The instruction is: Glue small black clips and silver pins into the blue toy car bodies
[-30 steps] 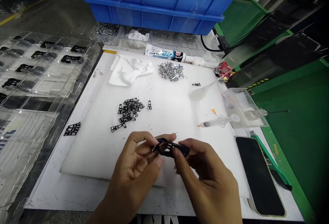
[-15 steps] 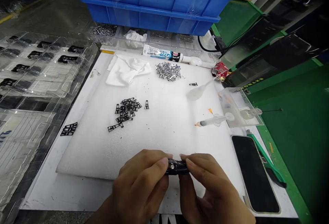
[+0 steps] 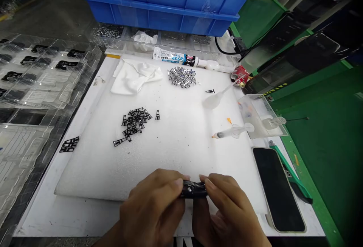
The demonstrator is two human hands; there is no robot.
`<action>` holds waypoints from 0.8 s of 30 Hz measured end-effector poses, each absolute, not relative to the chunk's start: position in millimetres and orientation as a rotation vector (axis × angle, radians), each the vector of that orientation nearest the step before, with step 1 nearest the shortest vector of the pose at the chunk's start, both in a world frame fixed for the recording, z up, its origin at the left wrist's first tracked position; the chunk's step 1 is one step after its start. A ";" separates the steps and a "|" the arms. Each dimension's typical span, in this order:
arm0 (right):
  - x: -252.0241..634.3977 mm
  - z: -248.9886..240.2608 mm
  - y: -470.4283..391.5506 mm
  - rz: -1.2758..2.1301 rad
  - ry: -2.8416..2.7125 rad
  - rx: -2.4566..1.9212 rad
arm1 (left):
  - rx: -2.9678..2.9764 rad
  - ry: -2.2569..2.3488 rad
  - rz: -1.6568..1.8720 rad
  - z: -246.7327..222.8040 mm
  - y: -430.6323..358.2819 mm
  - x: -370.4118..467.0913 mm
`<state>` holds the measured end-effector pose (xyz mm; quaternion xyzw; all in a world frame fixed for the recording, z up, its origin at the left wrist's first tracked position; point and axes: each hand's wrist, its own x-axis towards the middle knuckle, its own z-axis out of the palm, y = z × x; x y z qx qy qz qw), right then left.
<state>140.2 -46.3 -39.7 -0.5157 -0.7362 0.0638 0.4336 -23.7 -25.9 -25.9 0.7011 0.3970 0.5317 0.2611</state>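
Note:
A small glossy black part (image 3: 194,189) is pinched between both hands, low in the middle of the view. My left hand (image 3: 154,205) grips its left end, and my right hand (image 3: 229,207) grips its right end. Beyond the hands, a white foam sheet (image 3: 176,145) carries a pile of black frame-like pieces (image 3: 134,122) and a heap of tiny silver pieces (image 3: 182,77). Fingers cover both ends of the held part.
Blue bins (image 3: 167,5) stand at the back, near a glue tube (image 3: 176,57) and a white cloth (image 3: 136,76). A syringe (image 3: 229,132), phone (image 3: 278,189) and green-handled tool (image 3: 295,179) lie right. Clear trays (image 3: 42,84) line the left.
Both hands still hold the black part, now turned slightly so that its glossy face looks different. The surroundings have shifted a little to the left in the view.

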 end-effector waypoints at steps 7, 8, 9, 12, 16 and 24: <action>143.8 -14.2 -36.5 0.346 -1.971 -1.351 | 1.305 1.254 1.159 -19.3 -13.5 -31.2; 145.8 -12.0 -36.1 0.390 -1.966 -1.362 | 1.252 1.195 1.137 -19.0 -12.3 -33.2; 147.6 -10.1 -35.6 0.419 -1.961 -1.376 | 1.206 1.136 1.112 -19.1 -11.6 -35.3; 150.1 -6.4 -34.9 0.470 -1.925 -1.415 | 1.083 0.988 1.032 -21.1 -13.2 -41.0; 147.2 -3.5 -37.6 0.550 -1.814 -1.441 | 0.952 0.879 1.028 -23.0 -15.5 -43.9; 143.0 4.4 -27.2 1.783 -0.938 -1.201 | 0.893 0.726 1.109 -27.1 -7.4 -42.7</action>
